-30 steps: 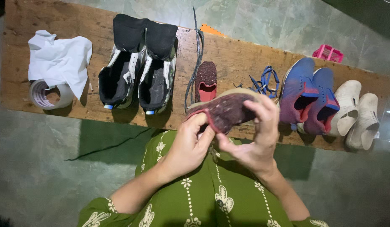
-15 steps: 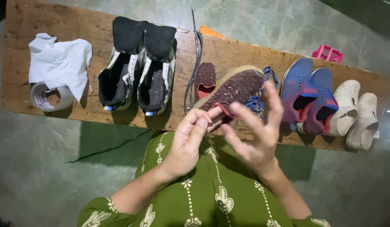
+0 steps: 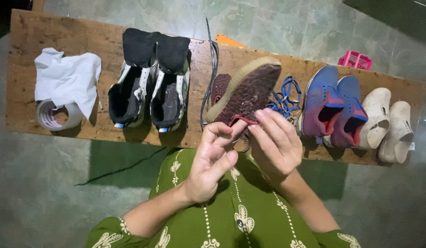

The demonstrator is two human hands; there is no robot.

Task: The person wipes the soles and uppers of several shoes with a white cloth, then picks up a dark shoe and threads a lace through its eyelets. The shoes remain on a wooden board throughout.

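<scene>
Both hands are pinching the heel opening of a maroon knit sneaker (image 3: 246,94): left hand (image 3: 213,160) with fingers curled, right hand (image 3: 276,144) looser. Shoe's held over the wooden bench (image 3: 24,69) on green tile floor (image 3: 47,193), toe pointing to 1 o'clock, tan sole facing left.

Dim greenish light from above me — my body's shadow darkens the floor (image 3: 121,170) below the bench (image 3: 24,36); corners fade dark, focus stays sharp.
</scene>
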